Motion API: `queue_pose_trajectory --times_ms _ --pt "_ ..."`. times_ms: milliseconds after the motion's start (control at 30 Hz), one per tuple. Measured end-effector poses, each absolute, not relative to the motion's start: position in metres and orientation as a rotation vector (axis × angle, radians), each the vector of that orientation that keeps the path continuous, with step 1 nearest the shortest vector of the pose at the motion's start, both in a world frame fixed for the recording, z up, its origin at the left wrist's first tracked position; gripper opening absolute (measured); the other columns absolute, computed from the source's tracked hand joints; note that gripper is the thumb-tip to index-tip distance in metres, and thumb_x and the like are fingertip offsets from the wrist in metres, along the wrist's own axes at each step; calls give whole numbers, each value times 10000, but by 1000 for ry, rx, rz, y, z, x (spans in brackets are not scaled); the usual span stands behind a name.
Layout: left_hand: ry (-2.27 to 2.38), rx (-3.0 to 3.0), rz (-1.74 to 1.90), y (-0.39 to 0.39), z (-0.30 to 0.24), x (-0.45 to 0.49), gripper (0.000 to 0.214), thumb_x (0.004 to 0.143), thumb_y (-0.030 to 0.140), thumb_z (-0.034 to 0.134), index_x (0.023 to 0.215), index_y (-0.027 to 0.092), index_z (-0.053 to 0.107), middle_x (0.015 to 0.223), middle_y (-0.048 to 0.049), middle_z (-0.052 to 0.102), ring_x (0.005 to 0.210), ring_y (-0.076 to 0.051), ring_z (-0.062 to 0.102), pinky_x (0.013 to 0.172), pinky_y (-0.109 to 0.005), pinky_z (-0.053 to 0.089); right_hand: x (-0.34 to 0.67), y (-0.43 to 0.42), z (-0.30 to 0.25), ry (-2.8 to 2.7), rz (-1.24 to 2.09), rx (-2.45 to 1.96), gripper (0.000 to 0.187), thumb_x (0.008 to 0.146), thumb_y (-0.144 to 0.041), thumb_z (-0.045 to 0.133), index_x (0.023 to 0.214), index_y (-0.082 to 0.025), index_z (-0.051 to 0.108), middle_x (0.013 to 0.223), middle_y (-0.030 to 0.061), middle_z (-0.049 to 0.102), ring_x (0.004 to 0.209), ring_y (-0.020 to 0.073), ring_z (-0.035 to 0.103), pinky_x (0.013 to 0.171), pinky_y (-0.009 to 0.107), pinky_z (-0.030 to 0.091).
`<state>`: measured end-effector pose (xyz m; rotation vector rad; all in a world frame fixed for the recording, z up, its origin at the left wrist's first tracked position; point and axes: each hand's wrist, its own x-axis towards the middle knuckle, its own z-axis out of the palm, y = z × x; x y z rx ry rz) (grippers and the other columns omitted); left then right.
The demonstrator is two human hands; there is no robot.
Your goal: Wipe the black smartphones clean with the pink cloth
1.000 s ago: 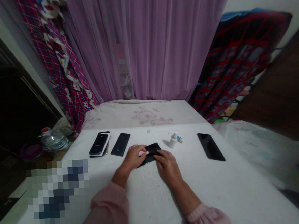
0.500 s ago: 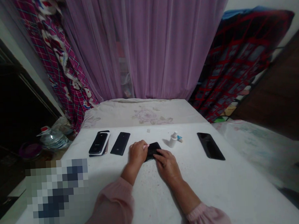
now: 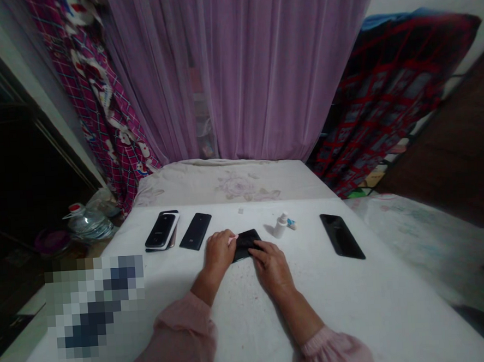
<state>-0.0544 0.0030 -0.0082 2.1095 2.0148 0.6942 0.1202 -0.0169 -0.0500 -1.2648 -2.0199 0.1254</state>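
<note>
A black phone [image 3: 247,241] lies flat on the white table [image 3: 356,299] in front of me. My left hand [image 3: 218,252] is closed around a small pink thing [image 3: 231,238] whose tip rests on the phone's left edge. My right hand [image 3: 273,266] lies on the phone's near right part, fingers pressing it down. Pink sleeves cover both my forearms.
Two stacked phones [image 3: 161,230] and a black phone [image 3: 196,231] lie to the left. A small white bottle [image 3: 281,225] stands right of the hands, another black phone [image 3: 342,235] farther right. A plastic jug [image 3: 85,223] sits off the table's left edge. Purple curtains [image 3: 239,72] hang behind.
My left hand has slid left along the phone with the pink thing, now covering its near left part. My right hand has stayed where it was.
</note>
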Motion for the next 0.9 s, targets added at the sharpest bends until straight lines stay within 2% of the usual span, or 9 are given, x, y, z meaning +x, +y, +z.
queue_pose_trajectory --times_ms 233,433,900 --pt "2057 2149 702 -10 -8 -55 114 919 218 531 888 216 640 904 -61 732 907 -226 658 877 -356 409 121 -17 -50 -2019 100 -1240 301 828 -81 567 992 -253 751 1161 81 682 1054 253 593 886 430 511" --pt "1959 2112 823 -14 -16 -59 119 896 186 553 969 225 639 1003 -39 738 966 -219 659 936 -364 408 120 -18 -49 -2017 106 -1241 309 828 -76 548 986 -244 754 1159 88 682 1055 251 586 902 439 503" --pt "2116 1911 754 7 -13 -58 114 870 216 600 918 198 701 888 -63 733 915 -222 658 819 -315 440 121 -18 -49 -2054 147 -1257 325 833 -86 551 1040 -242 746 1188 95 667 1084 255 569 925 433 492"
